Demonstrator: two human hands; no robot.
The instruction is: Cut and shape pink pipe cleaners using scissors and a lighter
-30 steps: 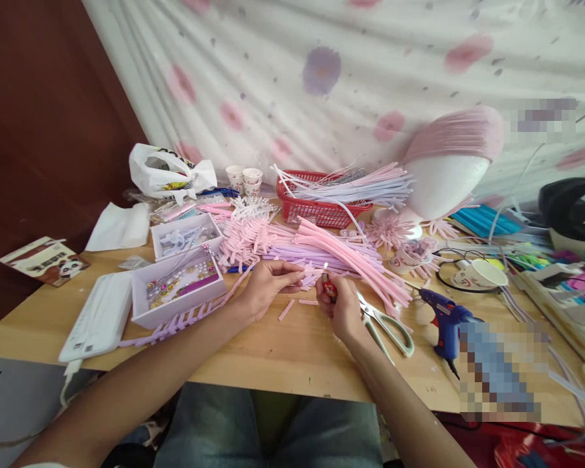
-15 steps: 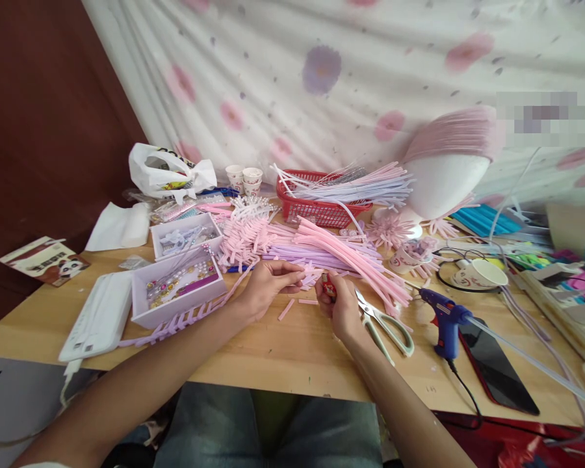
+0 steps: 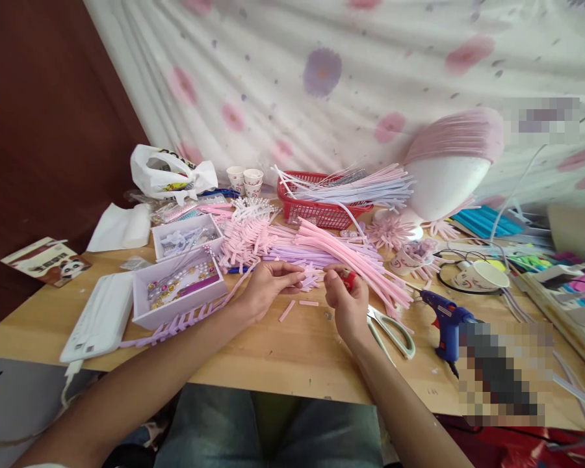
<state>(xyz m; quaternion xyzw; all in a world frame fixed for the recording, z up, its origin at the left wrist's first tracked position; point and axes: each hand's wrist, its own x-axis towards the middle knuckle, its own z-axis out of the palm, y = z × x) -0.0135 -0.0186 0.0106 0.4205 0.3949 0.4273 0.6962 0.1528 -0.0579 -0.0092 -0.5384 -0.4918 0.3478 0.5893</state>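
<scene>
My left hand (image 3: 268,286) is closed in a pinch over the middle of the table. Whatever lies between its fingertips is too small to make out against the short lilac pipe-cleaner pieces (image 3: 312,275) just beyond. To the right, my right hand (image 3: 347,302) is wrapped round a red lighter (image 3: 350,280), mostly covered by the fingers. A small gap separates the two hands. Below them on the wood lie two short pink pipe-cleaner pieces (image 3: 286,311). Scissors (image 3: 391,331) with pale green handles rest beside my right wrist, partly hidden by it. Long pink pipe cleaners (image 3: 351,260) stretch behind my right hand.
Two white boxes (image 3: 180,316) with beads and trims stand left, near a white power strip (image 3: 97,315). Behind are a red basket (image 3: 316,211) of pipe cleaners and paper cups (image 3: 252,177). A blue glue gun (image 3: 446,318) and a foam head (image 3: 443,179) occupy the right.
My right hand has moved a little to the right, away from my left, and the lighter has turned within its grip. My left hand stays almost where it was.
</scene>
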